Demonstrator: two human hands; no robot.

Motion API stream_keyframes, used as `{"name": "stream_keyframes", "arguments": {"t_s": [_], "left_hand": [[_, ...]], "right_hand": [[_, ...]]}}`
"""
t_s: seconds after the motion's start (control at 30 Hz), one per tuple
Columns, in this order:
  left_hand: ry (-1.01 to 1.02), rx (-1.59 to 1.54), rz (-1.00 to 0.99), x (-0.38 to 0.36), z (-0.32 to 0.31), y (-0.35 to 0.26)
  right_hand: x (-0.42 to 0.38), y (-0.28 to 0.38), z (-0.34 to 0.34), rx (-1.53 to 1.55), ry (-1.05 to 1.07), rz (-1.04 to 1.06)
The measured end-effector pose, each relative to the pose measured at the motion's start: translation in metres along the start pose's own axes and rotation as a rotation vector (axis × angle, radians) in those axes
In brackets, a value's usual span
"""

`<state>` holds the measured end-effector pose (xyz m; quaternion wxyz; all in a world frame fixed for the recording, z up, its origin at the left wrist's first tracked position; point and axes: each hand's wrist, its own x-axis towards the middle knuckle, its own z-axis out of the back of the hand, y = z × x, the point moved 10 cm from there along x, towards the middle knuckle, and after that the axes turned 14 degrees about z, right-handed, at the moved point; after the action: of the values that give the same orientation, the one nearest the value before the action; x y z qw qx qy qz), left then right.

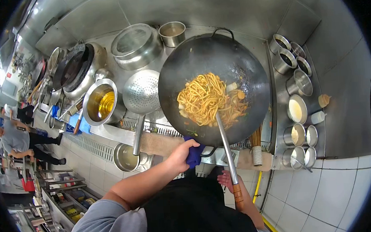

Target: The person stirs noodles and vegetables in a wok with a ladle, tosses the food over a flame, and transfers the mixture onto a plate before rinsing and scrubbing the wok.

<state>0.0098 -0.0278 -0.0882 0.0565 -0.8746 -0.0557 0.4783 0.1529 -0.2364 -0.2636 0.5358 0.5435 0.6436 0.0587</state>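
Note:
A large dark wok (182, 61) holds brown-sauced noodles (205, 96) with pale pieces and orange bits among them. My left hand (181, 157) is closed around a folded dark blue cloth (194, 153), against the wok's near side beside its loop handle. A long metal utensil with a wooden grip (226, 145) rests in the wok, its head buried in the noodles, so its kind is hidden. Below the wok, my right hand (225, 180) is partly behind that utensil's grip, fingers stretched out and not wrapped round it.
Left of the wok are a perforated strainer (142, 91), a pot of yellow oil (99, 104) and a lidded pot (133, 45). Seasoning containers (296, 110) line the right side. A bamboo brush (256, 148) stands near the front edge. Another person (19, 137) is at far left.

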Motion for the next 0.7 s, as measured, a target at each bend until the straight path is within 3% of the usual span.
{"name": "stream_keyframes", "arguments": {"t_s": [0.2, 0.27, 0.33, 0.37, 0.43, 0.5, 0.6, 0.7], "left_hand": [[0.078, 0.0, 0.044, 0.0, -0.012, 0.005], [0.188, -0.006, 0.089, 0.008, -0.017, 0.011], [0.233, -0.008, 0.043, 0.035, -0.014, 0.013], [0.13, -0.006, -0.04, 0.024, -0.017, 0.006], [0.117, 0.011, -0.216, 0.03, -0.027, -0.004], [0.05, -0.064, -0.266, 0.017, -0.04, -0.008], [0.119, -0.167, -0.319, -0.003, -0.064, -0.007], [-0.006, -0.233, -0.351, -0.036, -0.061, 0.017]], "right_hand": [[-0.087, 0.147, -0.113, 0.17, 0.076, 0.005], [-0.093, 0.17, -0.124, 0.009, 0.174, 0.061], [-0.097, 0.191, -0.136, -0.254, 0.121, 0.014], [-0.08, 0.192, -0.158, -0.313, 0.22, -0.013], [-0.066, 0.191, -0.196, -0.418, 0.386, -0.065], [-0.064, 0.189, -0.219, -0.505, 0.502, -0.113], [-0.066, 0.186, -0.246, -0.629, 0.671, -0.177], [-0.081, 0.183, -0.259, -0.743, 0.813, -0.243]]}}
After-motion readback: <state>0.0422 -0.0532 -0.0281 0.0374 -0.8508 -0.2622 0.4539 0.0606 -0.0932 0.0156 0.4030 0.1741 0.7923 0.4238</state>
